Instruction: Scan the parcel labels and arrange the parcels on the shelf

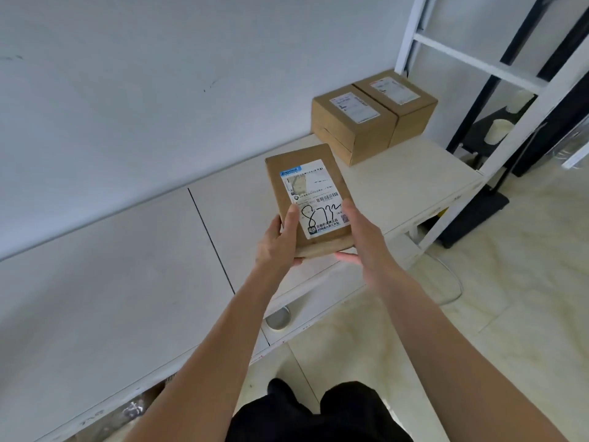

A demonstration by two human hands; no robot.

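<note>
I hold a flat brown cardboard parcel (307, 173) above the white shelf board (127, 282), label side up. Its white label carries a barcode and the handwritten number 8732. My left hand (280, 237) grips the parcel's near left corner, thumb lying on the label. My right hand (357, 234) holds the near right edge, with fingers under the parcel and thumb along its side. Two brown boxes stand side by side at the shelf's far right end, the nearer one (350, 122) touching the farther one (404, 106), both with labels on top.
A white wall runs behind the shelf. White shelf uprights (411, 33) and a black frame (484, 100) rise at the right. A roll of tape (278, 319) lies under the shelf edge. Pale tiled floor (478, 314) spreads to the right; my dark trousers show below.
</note>
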